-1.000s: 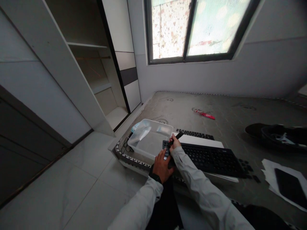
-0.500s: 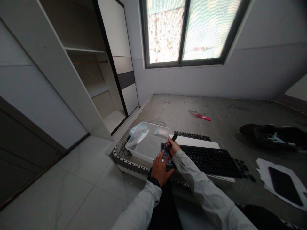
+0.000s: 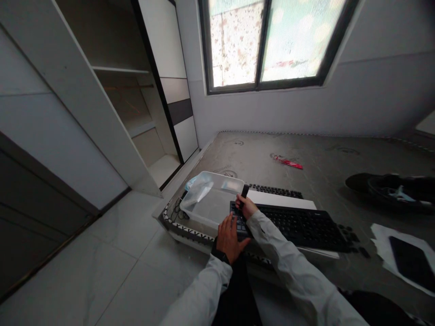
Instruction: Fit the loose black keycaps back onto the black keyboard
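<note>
A black keyboard (image 3: 302, 225) lies across white sheets (image 3: 282, 199) on the grey mattress. My left hand (image 3: 230, 239), a dark band at its wrist, rests with fingers spread at the keyboard's left end. Just above that end, my right hand (image 3: 247, 207) is closed round a slim black tool (image 3: 244, 194) held nearly upright. The tool's lower end is hidden by the fingers, so I cannot tell its exact kind. Loose black keycaps (image 3: 277, 190) lie in rows behind the sheets, and more keycaps (image 3: 350, 234) are by the keyboard's right end.
A clear plastic box (image 3: 204, 213) holding crumpled wrapping stands left of the keyboard. A red packet (image 3: 288, 162) lies farther back on the mattress (image 3: 319, 172). At right are a black cap (image 3: 367, 185) and a dark phone-like slab (image 3: 409, 258) on white paper. The mattress edge (image 3: 190, 235) drops to the floor.
The black tool has turned more upright in my right hand. My left hand stays at the keyboard's end. The whole view has shifted slightly.
</note>
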Available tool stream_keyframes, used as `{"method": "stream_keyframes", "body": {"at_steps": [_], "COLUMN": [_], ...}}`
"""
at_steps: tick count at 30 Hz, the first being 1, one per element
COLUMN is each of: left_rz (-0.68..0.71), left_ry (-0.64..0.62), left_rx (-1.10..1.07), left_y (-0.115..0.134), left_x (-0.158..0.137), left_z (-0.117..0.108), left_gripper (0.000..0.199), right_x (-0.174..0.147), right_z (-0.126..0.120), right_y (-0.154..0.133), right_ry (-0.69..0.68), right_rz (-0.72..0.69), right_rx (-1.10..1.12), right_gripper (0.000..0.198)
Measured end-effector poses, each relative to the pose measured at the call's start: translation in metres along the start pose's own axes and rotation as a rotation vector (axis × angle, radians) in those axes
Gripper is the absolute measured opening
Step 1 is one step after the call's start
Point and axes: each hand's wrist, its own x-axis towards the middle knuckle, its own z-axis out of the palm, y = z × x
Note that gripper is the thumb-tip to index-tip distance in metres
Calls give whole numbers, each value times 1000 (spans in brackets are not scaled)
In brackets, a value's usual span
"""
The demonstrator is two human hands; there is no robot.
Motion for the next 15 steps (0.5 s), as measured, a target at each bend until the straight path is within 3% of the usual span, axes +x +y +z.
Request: {"method": "stream_keyframes", "body": {"at_steps": [15], "left_rz": [-14], "left_ry": [-26], "left_rx": [-22], "left_y": [1], "left_x": [1], "left_z": [-2], "left_gripper": [81], "right_x": [-5], "right_z": [2], "right_y": [4], "right_ry": [19], "right_rz": [-95], "right_rx": [89], "right_gripper": [45]}}
